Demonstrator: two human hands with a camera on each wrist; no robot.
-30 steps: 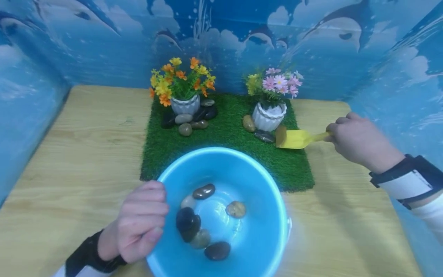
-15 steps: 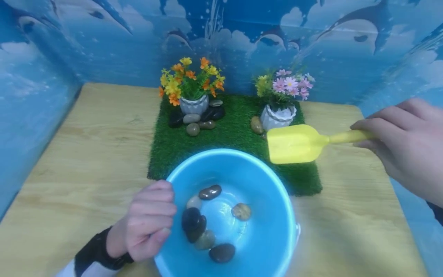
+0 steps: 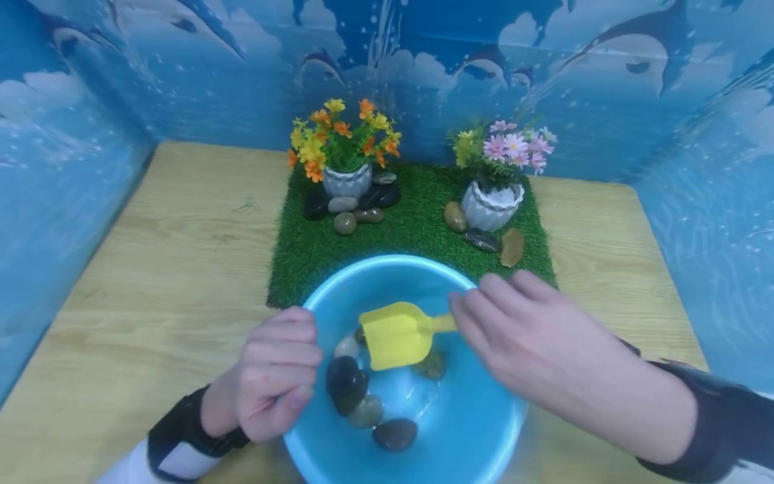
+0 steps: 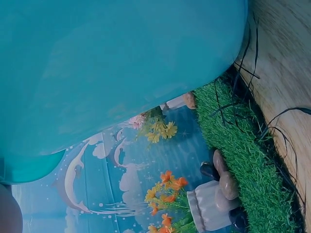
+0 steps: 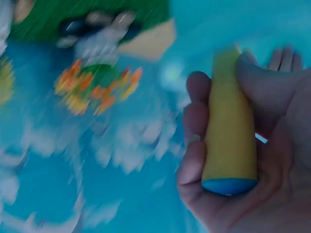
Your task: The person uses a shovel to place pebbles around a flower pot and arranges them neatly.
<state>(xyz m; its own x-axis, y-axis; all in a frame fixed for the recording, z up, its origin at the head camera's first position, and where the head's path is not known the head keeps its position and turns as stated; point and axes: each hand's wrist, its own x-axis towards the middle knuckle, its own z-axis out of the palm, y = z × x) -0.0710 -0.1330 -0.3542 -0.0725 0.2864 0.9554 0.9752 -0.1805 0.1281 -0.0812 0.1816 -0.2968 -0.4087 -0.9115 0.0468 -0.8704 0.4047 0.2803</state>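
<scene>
My right hand (image 3: 532,343) grips the handle of a yellow toy shovel (image 3: 396,336), its blade inside the light blue bucket (image 3: 471,417). No stone shows on the blade. In the right wrist view, fingers and thumb wrap the blue-ended handle (image 5: 229,131). At the bucket's left side my left hand (image 3: 272,376) holds the rim with curled fingers. Several smooth stones lie in the bucket, among them a dark stone (image 3: 396,434) and a tan stone (image 3: 431,366) partly behind the blade. The left wrist view shows mostly the bucket's outer wall (image 4: 107,63).
Behind the bucket lies an artificial grass mat (image 3: 417,228). It bears a pot of orange and yellow flowers (image 3: 347,181) ringed by stones, and a pot of pink flowers (image 3: 492,205) beside a flat brown stone (image 3: 511,247). Dolphin-printed walls (image 3: 199,87) surround the wooden table (image 3: 181,235).
My right hand has carried the shovel from beside the brown stone on the mat, leftward and nearer, into the bucket. The brown stone stays on the mat. My left hand keeps its hold.
</scene>
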